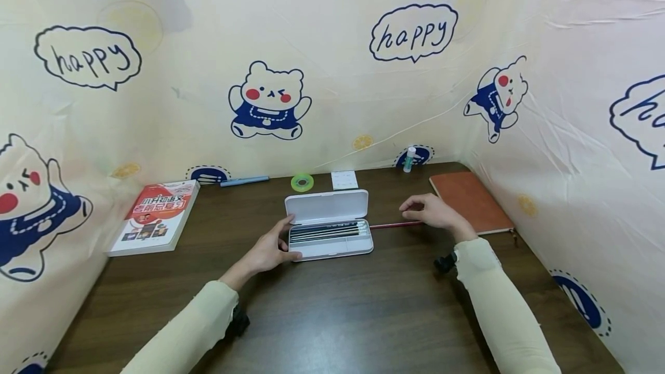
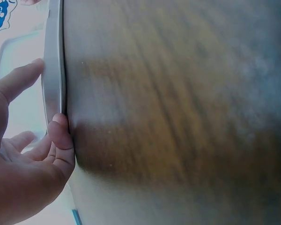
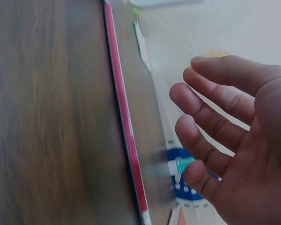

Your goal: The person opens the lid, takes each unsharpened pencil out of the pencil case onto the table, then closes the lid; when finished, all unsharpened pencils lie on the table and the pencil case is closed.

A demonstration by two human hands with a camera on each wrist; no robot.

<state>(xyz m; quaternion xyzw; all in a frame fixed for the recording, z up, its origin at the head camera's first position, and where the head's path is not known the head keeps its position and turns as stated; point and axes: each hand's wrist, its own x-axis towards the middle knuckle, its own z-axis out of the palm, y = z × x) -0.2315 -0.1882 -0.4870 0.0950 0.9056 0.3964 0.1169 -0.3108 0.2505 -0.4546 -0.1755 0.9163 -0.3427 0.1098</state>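
A white pencil case [image 1: 337,251] lies with its lid [image 1: 327,205] raised at the middle of the table. Several dark pencils [image 1: 323,232] rest side by side inside it. My left hand [image 1: 266,251] grips the case's left end, thumb and fingers spread around that edge; the left wrist view shows fingertips [image 2: 60,123] against its side wall. To the right of the case lies a red pencil [image 1: 397,225], its near end close to the case wall. Just above its far end hovers my right hand [image 1: 435,212], fingers loosely bent, with nothing held; the right wrist view shows it apart from the pencil.
On the left is a red-and-white book [image 1: 156,215]. Along the back are a blue pen-like stick [image 1: 244,181], green tape [image 1: 302,182], a white notepad [image 1: 344,180] and a glue stick [image 1: 409,159]. A brown notebook [image 1: 470,201] lies at right. Printed cloth walls enclose the table.
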